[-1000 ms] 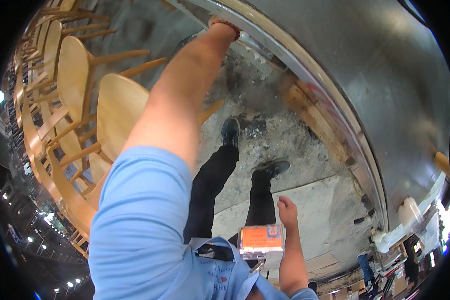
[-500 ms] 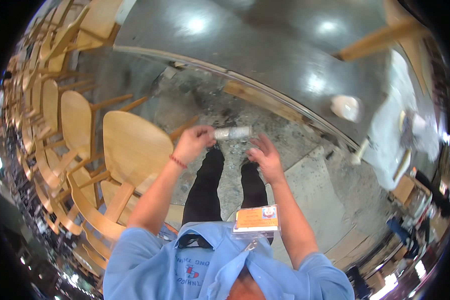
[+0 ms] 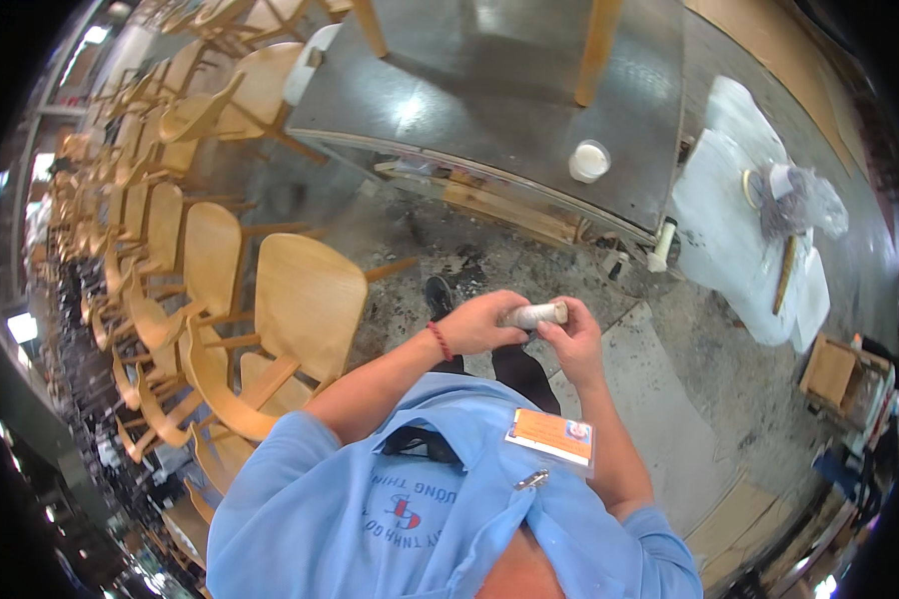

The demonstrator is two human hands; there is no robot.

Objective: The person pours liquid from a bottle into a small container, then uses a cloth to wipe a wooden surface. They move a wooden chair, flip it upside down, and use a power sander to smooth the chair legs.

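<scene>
A short whitish cylinder (image 3: 536, 316), like a small roll or tube, lies almost level in front of my body. My left hand (image 3: 480, 322) is closed round its left end, and the fingers hide that part. At the other end my right hand (image 3: 577, 345) grips it between thumb and fingers. What the cylinder is made of and what kind it is, I cannot tell.
Wooden chairs (image 3: 310, 295) crowd the left side, the nearest close to my left forearm. Ahead is a grey-topped table (image 3: 509, 130) bearing a white cup (image 3: 589, 161) and wooden legs. White sheeting (image 3: 744, 215) lies at right with a plastic bag (image 3: 804, 205) and a stick.
My right hand, apart from the cylinder before, has closed on its right end. Both hands and the cylinder have come nearer my body. The view has shifted, showing more of the table.
</scene>
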